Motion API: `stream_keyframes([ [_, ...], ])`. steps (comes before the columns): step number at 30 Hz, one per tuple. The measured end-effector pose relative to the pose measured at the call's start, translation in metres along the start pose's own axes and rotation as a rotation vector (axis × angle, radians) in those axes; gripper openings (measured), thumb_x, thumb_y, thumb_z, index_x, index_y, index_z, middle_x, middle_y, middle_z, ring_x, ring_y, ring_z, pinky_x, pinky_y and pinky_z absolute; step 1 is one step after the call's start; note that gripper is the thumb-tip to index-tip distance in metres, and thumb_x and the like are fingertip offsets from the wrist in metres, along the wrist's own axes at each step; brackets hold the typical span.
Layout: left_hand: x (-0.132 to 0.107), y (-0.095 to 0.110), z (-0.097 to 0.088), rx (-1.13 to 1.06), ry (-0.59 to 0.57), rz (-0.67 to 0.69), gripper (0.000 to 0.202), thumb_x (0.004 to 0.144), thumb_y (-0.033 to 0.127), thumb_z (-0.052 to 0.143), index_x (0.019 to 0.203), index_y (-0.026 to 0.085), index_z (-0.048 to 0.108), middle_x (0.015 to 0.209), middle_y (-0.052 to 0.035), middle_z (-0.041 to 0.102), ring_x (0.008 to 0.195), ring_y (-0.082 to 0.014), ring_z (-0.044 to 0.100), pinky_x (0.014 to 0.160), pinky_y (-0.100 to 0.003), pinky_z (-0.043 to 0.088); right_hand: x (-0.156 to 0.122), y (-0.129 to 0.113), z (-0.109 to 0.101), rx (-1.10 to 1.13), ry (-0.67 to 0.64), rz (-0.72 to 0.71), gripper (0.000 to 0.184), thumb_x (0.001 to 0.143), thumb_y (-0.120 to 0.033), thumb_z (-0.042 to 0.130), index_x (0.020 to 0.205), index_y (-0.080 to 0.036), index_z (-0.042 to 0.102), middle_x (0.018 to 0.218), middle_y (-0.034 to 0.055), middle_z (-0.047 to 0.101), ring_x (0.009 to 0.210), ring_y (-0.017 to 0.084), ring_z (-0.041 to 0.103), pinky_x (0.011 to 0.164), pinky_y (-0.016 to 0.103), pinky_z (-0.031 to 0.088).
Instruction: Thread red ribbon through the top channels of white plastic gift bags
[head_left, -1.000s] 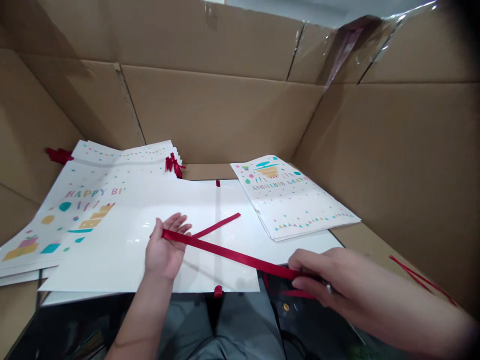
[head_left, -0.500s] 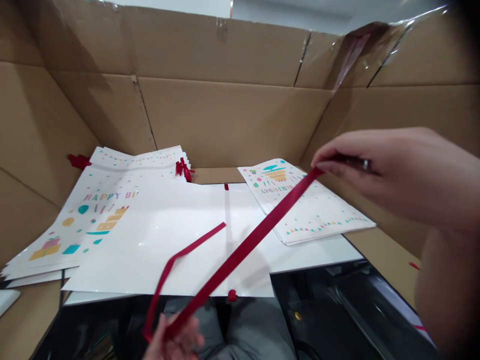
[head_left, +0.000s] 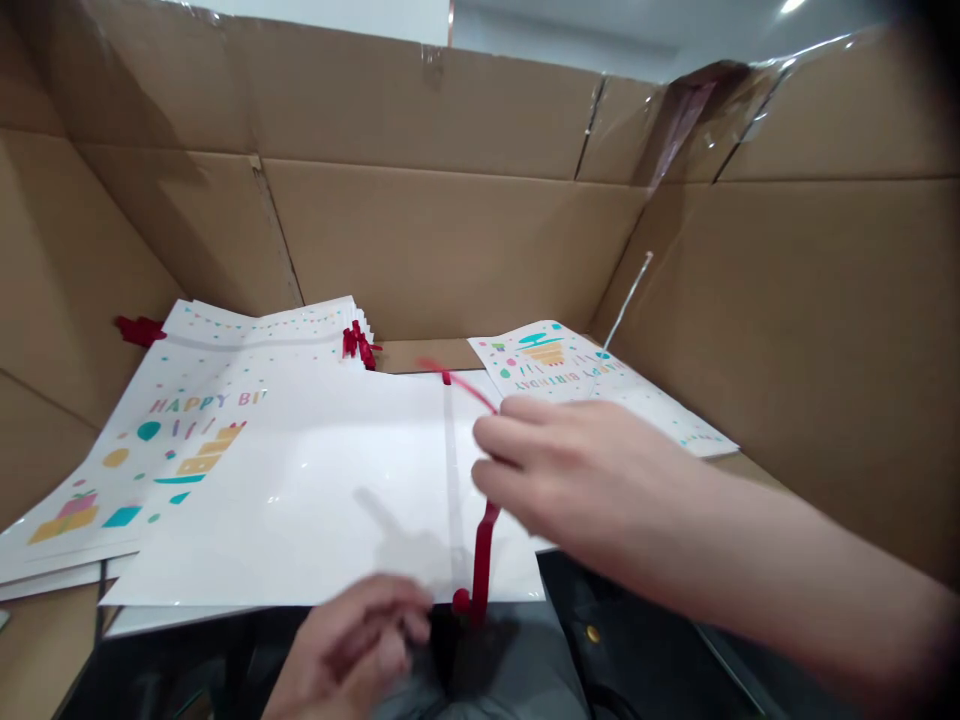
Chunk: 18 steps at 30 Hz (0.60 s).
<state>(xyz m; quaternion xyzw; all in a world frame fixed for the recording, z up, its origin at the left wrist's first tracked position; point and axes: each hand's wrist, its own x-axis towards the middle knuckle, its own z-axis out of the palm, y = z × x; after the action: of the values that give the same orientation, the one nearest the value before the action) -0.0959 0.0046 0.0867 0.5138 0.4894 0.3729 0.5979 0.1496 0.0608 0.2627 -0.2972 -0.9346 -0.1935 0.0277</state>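
Observation:
My right hand (head_left: 551,455) is closed on a red ribbon (head_left: 484,560) above the white sheet (head_left: 337,480). One ribbon end sticks out past the fingers, blurred, toward the far edge. The other hangs to the near edge, beside a red ribbon loop (head_left: 461,601). A thin pale rod (head_left: 626,303) slants up behind my right hand; whether that hand grips it is unclear. My left hand (head_left: 352,635), slightly blurred, hovers near the front edge, fingers curved and apart, with nothing visible in it. A short red ribbon tab (head_left: 446,378) shows at the sheet's far edge.
At left lies a stack of printed birthday sheets (head_left: 217,370) with red ribbon bunches (head_left: 360,345) at its edge. More printed sheets (head_left: 547,350) lie at right. Cardboard walls (head_left: 435,250) surround the work surface. Below the front edge are grey-clad legs (head_left: 517,660).
My left hand has let go of the ribbon. My right hand has moved left and down over the sheet's middle with it. The long taut stretch of ribbon now hangs toward the near edge.

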Motion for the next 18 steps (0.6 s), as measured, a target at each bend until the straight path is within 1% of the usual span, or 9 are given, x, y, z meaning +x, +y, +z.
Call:
stream_keyframes([
  [1,0.009,0.016,0.009,-0.080,0.107,0.100,0.047,0.078,0.062,0.071,0.105,0.024,0.079,0.091,-0.0096,0.075,0.092,-0.0259,0.067,0.083,-0.030,0.054,0.000,-0.010,0.006,0.002,0.018,-0.035,0.014,0.082,-0.006,0.061,0.074,-0.018,0.064,0.078,0.0059,0.059,0.071,0.018,0.051,0.050,0.028,0.026],
  [2,0.019,0.030,0.020,-0.157,0.164,0.206,0.045,0.081,0.060,0.070,0.105,0.023,0.079,0.100,-0.0102,0.075,0.096,-0.0254,0.067,0.088,-0.031,0.053,0.000,-0.019,0.012,0.001,0.042,-0.054,0.012,0.082,-0.007,0.062,0.075,-0.017,0.064,0.078,0.0065,0.058,0.070,0.018,0.050,0.049,0.028,0.026],
  [3,0.027,0.043,0.031,-0.221,0.170,0.288,0.045,0.082,0.059,0.069,0.105,0.021,0.079,0.105,-0.0111,0.074,0.099,-0.0257,0.066,0.090,-0.031,0.053,-0.001,-0.026,0.017,-0.001,0.073,-0.055,0.011,0.081,-0.008,0.062,0.075,-0.017,0.063,0.077,0.0070,0.058,0.070,0.018,0.050,0.048,0.029,0.026],
  [5,0.042,0.061,0.049,-0.292,0.107,0.338,0.045,0.083,0.056,0.070,0.106,0.018,0.079,0.103,-0.0118,0.074,0.100,-0.0262,0.067,0.090,-0.032,0.054,-0.005,-0.035,0.028,-0.002,0.134,-0.027,0.011,0.080,-0.008,0.061,0.074,-0.016,0.063,0.076,0.0074,0.057,0.070,0.019,0.050,0.048,0.029,0.027],
  [7,0.052,0.069,0.062,-0.334,0.053,0.311,0.042,0.083,0.052,0.073,0.104,0.016,0.079,0.093,-0.0103,0.075,0.094,-0.0244,0.068,0.084,-0.031,0.055,-0.011,-0.039,0.038,-0.004,0.157,0.002,0.011,0.079,-0.007,0.059,0.074,-0.016,0.063,0.076,0.0077,0.057,0.070,0.019,0.050,0.048,0.030,0.030],
  [10,0.064,0.070,0.074,-0.381,0.034,0.245,0.034,0.082,0.046,0.075,0.096,0.015,0.080,0.083,-0.0077,0.075,0.082,-0.0199,0.067,0.074,-0.027,0.054,-0.019,-0.042,0.055,-0.007,0.117,0.020,0.011,0.078,-0.008,0.058,0.080,-0.016,0.065,0.080,0.0086,0.060,0.072,0.020,0.052,0.049,0.031,0.033],
  [14,0.078,0.075,0.083,-0.393,0.042,0.149,0.029,0.078,0.042,0.079,0.079,0.012,0.078,0.076,-0.0076,0.074,0.074,-0.0173,0.068,0.072,-0.026,0.054,-0.023,-0.045,0.074,0.039,0.082,0.030,0.008,0.082,-0.014,0.058,0.076,-0.017,0.063,0.079,0.0078,0.059,0.072,0.021,0.053,0.051,0.033,0.036],
  [16,0.086,0.080,0.082,-0.414,0.100,0.130,0.027,0.078,0.039,0.080,0.075,0.013,0.075,0.072,-0.0061,0.073,0.067,-0.0150,0.066,0.068,-0.024,0.054,-0.024,-0.043,0.072,0.083,0.107,-0.005,0.010,0.087,-0.017,0.054,0.084,-0.017,0.064,0.086,0.0076,0.061,0.073,0.020,0.054,0.050,0.033,0.036],
  [18,0.093,0.085,0.076,-0.466,0.172,0.161,0.024,0.079,0.036,0.079,0.075,0.014,0.071,0.069,-0.0036,0.071,0.062,-0.0131,0.065,0.064,-0.024,0.053,-0.026,-0.038,0.058,0.090,0.142,-0.071,0.018,0.092,-0.017,0.048,0.098,-0.017,0.065,0.103,0.0096,0.064,0.084,0.022,0.058,0.055,0.035,0.041],
])
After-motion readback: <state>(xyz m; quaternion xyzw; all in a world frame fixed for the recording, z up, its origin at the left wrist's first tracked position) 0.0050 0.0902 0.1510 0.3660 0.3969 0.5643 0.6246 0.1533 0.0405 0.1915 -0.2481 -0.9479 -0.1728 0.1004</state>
